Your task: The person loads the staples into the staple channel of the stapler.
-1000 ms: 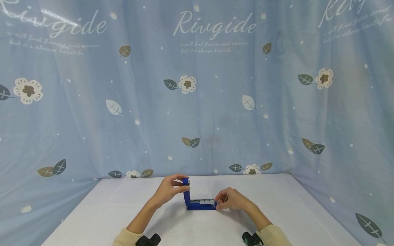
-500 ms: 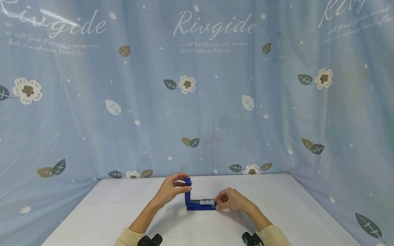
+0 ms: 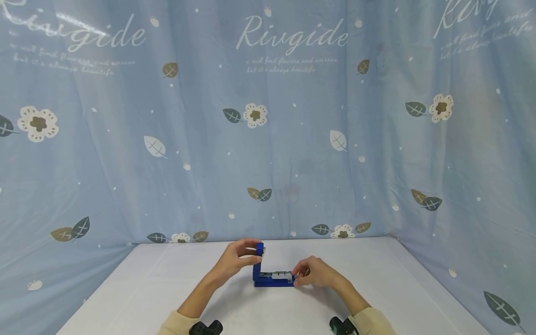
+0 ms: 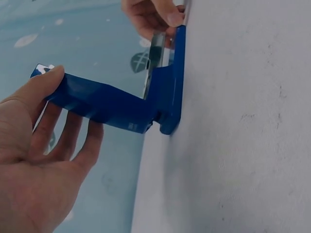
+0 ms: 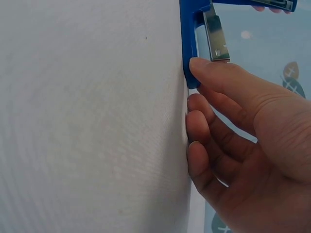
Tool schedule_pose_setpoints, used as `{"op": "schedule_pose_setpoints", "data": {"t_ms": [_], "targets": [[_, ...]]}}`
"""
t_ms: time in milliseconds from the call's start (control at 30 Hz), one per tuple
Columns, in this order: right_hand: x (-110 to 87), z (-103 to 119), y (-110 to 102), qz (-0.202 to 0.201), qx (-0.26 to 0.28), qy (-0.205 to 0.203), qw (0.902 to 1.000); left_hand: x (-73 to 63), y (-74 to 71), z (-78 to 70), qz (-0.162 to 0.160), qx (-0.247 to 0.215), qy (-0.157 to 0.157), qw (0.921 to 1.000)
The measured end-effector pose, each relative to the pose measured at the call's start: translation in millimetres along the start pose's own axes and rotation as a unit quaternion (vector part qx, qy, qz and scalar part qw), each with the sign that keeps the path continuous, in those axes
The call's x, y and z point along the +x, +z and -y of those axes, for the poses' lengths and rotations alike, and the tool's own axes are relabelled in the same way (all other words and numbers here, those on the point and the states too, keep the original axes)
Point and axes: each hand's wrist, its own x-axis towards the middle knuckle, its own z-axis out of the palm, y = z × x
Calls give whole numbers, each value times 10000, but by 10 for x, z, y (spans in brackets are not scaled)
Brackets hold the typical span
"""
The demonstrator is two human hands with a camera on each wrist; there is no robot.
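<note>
A blue stapler (image 3: 274, 282) sits on the white table with its top arm swung up to nearly upright, so the metal staple magazine (image 5: 216, 36) lies exposed above the base. My left hand (image 3: 233, 261) pinches the raised top arm (image 4: 97, 99) near its free end, thumb on one side and fingers on the other. At the other end, my right hand (image 3: 315, 271) grips the front tip of the base (image 5: 188, 43) between thumb and index finger. Its remaining fingers curl close to the tabletop in the right wrist view.
The white tabletop (image 3: 167, 279) reaches back to a blue patterned curtain (image 3: 293, 163) that also hangs along both sides. Dark wrist cameras (image 3: 342, 324) are strapped at both sleeves.
The stapler's raised top arm has tilted a little to the right, the left hand moving with it. The right hand and the base have stayed in place.
</note>
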Motion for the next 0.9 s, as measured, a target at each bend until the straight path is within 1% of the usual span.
{"op": "schedule_pose_setpoints", "data": {"t_ms": [167,267,400,500,600,733,900], "targets": [[8,1,-6,-33,-85,-4,10000,15,43,4,-24,115,96,9999],[9,-8,-9,-50,-188,20,9998,33,94,3,-66,226,143,9996],[6,-12,-5,-51,-167,4,9998,74,196,4,74,306,193,9993],[10,-10,1,-11,-104,19,9999,101,265,3,214,331,155,9991],[19,-13,2,11,-90,58,9999,120,311,10,231,374,150,9989],[27,-22,-4,-37,-152,-12,9999,162,361,30,268,383,201,9987],[16,-18,-7,0,-144,-29,9999,208,444,55,422,635,188,9969]]}}
